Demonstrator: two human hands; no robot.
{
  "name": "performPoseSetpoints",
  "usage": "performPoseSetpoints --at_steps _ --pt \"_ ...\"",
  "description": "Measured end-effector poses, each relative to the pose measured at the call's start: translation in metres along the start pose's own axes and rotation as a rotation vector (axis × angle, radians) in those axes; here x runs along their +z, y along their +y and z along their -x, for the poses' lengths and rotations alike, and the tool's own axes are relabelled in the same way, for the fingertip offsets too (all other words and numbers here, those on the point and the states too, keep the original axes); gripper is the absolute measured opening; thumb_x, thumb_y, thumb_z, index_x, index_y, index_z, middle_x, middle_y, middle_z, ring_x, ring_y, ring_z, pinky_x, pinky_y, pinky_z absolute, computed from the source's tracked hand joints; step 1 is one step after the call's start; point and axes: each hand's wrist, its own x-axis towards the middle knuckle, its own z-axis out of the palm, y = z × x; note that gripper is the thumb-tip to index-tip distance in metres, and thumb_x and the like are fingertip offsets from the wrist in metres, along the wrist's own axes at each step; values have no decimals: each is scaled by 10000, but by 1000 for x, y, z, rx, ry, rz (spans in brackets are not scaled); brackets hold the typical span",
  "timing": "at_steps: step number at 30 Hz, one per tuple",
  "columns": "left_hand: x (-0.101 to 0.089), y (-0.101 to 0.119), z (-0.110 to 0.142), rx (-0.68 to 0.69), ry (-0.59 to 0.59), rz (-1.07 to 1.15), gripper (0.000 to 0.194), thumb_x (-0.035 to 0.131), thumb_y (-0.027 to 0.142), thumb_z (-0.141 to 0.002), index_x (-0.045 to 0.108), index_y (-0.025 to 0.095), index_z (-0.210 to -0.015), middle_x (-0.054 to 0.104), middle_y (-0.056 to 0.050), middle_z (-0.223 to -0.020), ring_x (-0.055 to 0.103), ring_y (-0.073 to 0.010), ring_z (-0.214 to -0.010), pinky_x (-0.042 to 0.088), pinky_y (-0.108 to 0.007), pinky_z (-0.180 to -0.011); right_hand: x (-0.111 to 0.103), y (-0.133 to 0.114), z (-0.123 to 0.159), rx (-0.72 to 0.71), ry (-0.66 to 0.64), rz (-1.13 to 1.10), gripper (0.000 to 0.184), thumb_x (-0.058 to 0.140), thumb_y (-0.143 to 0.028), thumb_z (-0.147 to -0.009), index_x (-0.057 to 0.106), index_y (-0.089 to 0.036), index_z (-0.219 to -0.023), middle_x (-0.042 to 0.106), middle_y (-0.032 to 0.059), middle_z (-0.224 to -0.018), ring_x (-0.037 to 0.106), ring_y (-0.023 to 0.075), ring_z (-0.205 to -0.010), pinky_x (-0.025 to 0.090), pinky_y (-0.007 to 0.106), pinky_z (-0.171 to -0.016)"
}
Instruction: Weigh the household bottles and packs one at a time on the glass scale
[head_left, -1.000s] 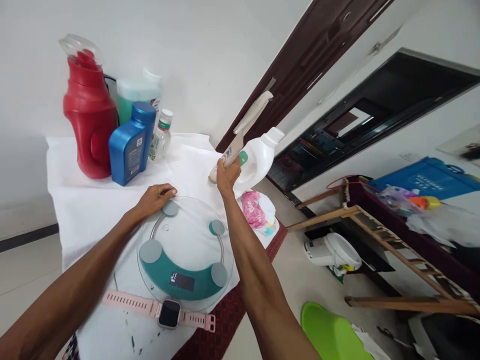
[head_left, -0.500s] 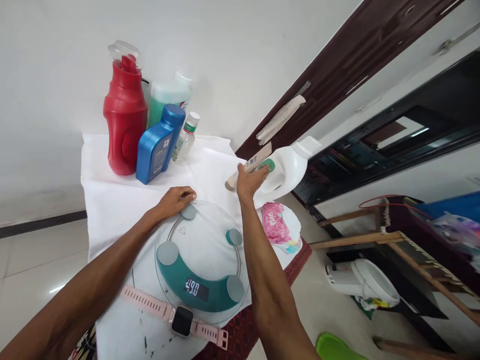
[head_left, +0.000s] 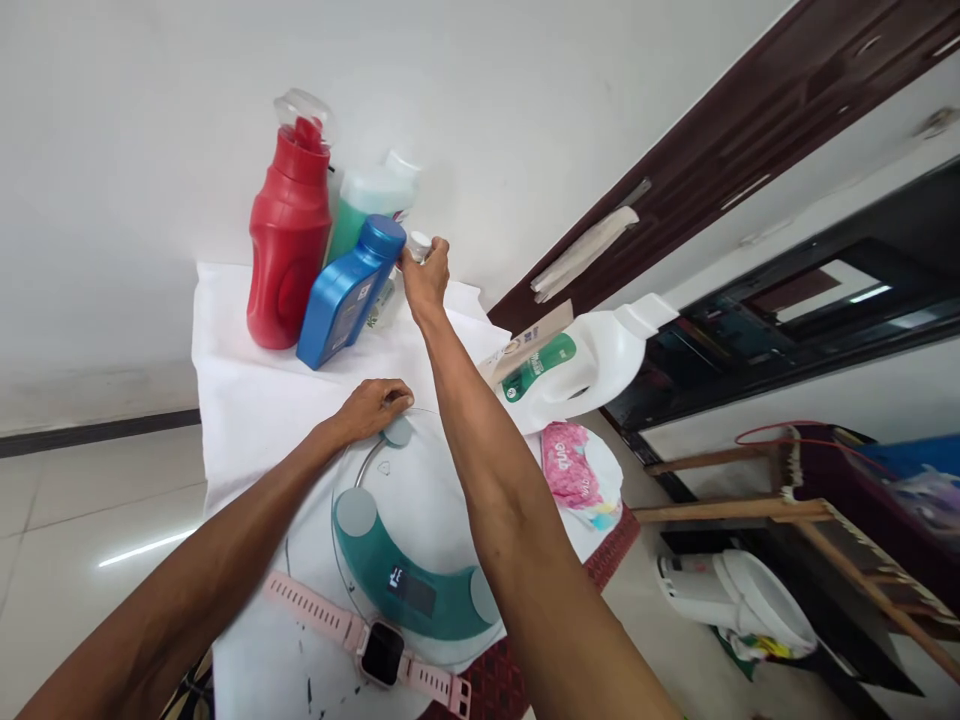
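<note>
My right hand (head_left: 426,280) reaches to the back of the cloth, its thumb and fingers closed around the neck of a small clear bottle (head_left: 420,243) with a white cap. The hand hides part of that bottle. Directly left of it leans a blue bottle (head_left: 341,305). My left hand (head_left: 373,408) rests with curled fingers at the far edge of a round glass bathroom scale (head_left: 390,570); nothing shows in its fingers. The scale's display is lit in part. A pink smartwatch (head_left: 381,653) lies along the near edge of the scale.
A red jug (head_left: 289,240) and a green-liquid bottle (head_left: 367,200) stand at the back left. On the right are a white jug (head_left: 600,360), a beige flat pack (head_left: 536,340) and a pink-and-white pack (head_left: 574,470). The white cloth (head_left: 247,420) ends beside a wall.
My right hand has moved left and back, from beside the white jug to the small clear bottle, and closed on it. My left hand stays at the scale. The view has shifted slightly.
</note>
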Motion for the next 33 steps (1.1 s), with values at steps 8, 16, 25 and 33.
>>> performPoseSetpoints --at_steps 8,16,25,33 --pt "1 0 1 9 4 18 284 601 409 -1047 824 239 -1001 891 -76 -1067 789 -277 -972 611 -410 -942 2 7 7 39 123 -7 319 781 -354 -1021 590 -254 -1256 793 84 -1184 793 312 -1200 644 569 -1157" --pt "-1 0 1 23 -7 2 289 608 397 -1022 836 221 -994 877 -88 -1052 786 -290 -986 613 -425 -978 -139 -16 56 -372 93 -158 540 828 -760 -997 712 -273 -1198 789 39 -1181 807 286 -1216 710 535 -1066" --pt "-5 -2 -3 25 -19 0 249 648 370 -991 842 215 -990 863 -98 -1040 755 -282 -989 594 -432 -1012 -241 -54 220 -168 -70 -275 497 984 -700 -903 827 -291 -1137 848 37 -1095 842 279 -1094 728 563 -1029" --pt "-10 2 -2 15 -13 -26 270 656 406 -989 836 206 -1008 848 -92 -1030 724 -277 -987 590 -433 -996 -249 -46 269 -71 -33 -272 546 1022 -688 -853 802 -308 -1177 871 24 -1101 847 265 -1081 730 511 -1002"
